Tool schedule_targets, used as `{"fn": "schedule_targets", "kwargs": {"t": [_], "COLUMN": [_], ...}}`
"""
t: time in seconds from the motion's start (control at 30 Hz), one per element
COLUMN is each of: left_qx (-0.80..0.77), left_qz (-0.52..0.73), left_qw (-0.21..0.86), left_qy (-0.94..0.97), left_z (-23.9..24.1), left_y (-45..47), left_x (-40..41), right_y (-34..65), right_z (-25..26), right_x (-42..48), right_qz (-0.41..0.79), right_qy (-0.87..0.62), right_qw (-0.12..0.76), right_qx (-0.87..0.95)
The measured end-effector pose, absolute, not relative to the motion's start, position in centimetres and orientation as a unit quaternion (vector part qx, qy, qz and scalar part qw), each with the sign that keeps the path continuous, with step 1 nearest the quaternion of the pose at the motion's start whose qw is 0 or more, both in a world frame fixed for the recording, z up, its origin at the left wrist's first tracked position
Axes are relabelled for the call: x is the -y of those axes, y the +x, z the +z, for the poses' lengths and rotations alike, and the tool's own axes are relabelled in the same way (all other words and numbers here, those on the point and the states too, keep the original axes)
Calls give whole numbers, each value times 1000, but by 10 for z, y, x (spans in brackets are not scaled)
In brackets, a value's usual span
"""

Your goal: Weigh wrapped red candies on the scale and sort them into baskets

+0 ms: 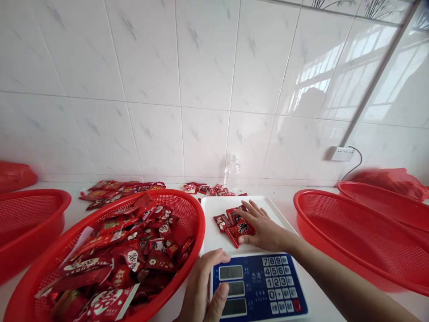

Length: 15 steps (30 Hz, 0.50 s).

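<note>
A digital scale has a blue keypad panel (258,293) and a white weighing tray (214,208). Several small red snack packets (239,230) lie together on the tray. My right hand (263,228) reaches over them from the right, fingers spread and touching the packets' right side. At the scale's left edge is my left hand (204,284), thumb and fingers apart, with nothing in it. Its thumb hangs over the left side of the display. Just left of that hand stands a red perforated basket (197,223), heaped with red and dark red packets (134,257).
More packets (117,190) lie behind the basket, and small ones (208,188) by the wall. A clear plastic bottle (233,172) stands there. Red baskets flank the scene, left (63,217) and right (301,212). A white power socket (342,154) with a cable is on the tiled wall.
</note>
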<state>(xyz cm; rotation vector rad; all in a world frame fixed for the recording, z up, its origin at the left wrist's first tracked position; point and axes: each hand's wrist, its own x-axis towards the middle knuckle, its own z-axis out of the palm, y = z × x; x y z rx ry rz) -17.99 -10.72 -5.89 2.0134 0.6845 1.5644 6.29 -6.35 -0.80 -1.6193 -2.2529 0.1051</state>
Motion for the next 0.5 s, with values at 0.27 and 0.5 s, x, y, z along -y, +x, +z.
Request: {"fn": "schedule_targets", "kwargs": {"t": [0.27, 0.5], "left_qx": [-260, -257], "left_qz": [574, 574], "left_qw": [242, 236], "left_qy": [738, 741], "left_z": [-60, -65], "left_y": [-179, -180], "left_x": [105, 100], "right_y": [54, 66], "right_z": [-19, -19], "right_x": [47, 37], "right_qz": [-18, -80], "right_qy": [-532, -526], "right_qw": [218, 286], "right_qx": [818, 797]}}
